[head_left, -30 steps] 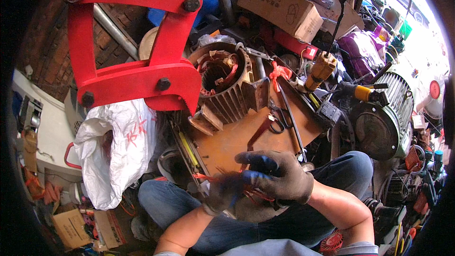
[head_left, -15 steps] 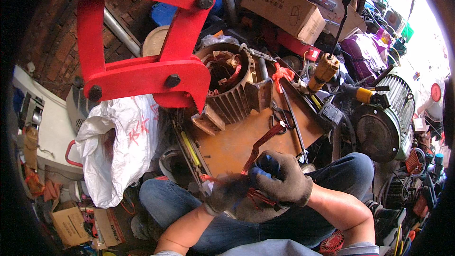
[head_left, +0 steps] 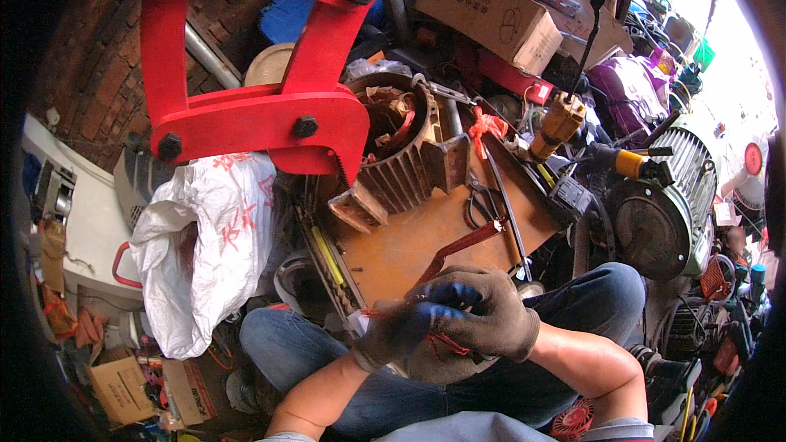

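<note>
Both my hands wear brown-grey work gloves with blue fingertips and meet over my lap. My right hand (head_left: 491,311) is closed around a bundle of dark red wires (head_left: 460,249), whose far end lies out over a rusty orange board. Beside it my left hand (head_left: 393,334), somewhat blurred, pinches strands of the same bundle; thin red ends stick out near its fingers. More loose strands hang below the right palm. Past the wire tip lie black-handled scissors (head_left: 472,211) and a thin metal rod (head_left: 509,217). The fingertips partly hide one another.
A finned motor housing (head_left: 409,184) with windings stands on the orange board (head_left: 393,258). A large red clamp (head_left: 254,133) hangs at upper left, above a white sack (head_left: 205,254). To the right are a yellow power tool (head_left: 561,127) and a green-grey motor (head_left: 655,225). Cartons (head_left: 491,16) stand behind.
The red clamp has shifted slightly right and up. My fingers have drawn closer together, and the far end of the wire bundle has swung slightly right and lower.
</note>
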{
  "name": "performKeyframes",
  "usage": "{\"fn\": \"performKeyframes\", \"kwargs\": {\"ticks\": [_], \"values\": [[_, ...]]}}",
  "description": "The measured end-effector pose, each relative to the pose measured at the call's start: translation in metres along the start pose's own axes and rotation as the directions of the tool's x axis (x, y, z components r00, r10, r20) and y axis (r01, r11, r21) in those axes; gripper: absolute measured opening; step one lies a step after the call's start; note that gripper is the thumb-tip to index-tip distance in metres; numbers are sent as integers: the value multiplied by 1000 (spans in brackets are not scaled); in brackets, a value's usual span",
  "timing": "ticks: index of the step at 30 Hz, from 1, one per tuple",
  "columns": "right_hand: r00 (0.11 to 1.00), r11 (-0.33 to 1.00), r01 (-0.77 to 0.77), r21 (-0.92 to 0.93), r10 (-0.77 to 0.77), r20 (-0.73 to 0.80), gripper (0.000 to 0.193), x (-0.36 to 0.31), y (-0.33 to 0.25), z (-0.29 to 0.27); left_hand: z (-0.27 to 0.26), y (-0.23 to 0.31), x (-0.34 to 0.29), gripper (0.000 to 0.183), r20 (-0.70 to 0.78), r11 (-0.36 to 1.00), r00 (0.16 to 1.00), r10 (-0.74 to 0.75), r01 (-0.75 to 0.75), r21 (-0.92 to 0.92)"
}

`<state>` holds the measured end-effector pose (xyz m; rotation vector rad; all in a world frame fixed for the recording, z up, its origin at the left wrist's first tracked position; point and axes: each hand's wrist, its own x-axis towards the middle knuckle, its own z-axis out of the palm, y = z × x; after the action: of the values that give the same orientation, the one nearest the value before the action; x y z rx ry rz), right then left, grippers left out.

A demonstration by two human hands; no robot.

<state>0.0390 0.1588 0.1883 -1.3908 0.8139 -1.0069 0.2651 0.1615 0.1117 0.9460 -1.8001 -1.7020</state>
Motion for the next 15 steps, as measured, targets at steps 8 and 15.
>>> {"fn": "performKeyframes", "kwargs": {"ticks": [8, 15], "values": [[992, 989, 111, -94, -115, -41, 32, -4, -3, 3, 5, 12, 7, 45, 73, 931, 995, 65, -35, -364], [983, 958, 163, -235, -177, -40, 34, -2, -8, 4, 9, 7, -3, 36, -149, 997, 987, 53, -43, 65]]}}
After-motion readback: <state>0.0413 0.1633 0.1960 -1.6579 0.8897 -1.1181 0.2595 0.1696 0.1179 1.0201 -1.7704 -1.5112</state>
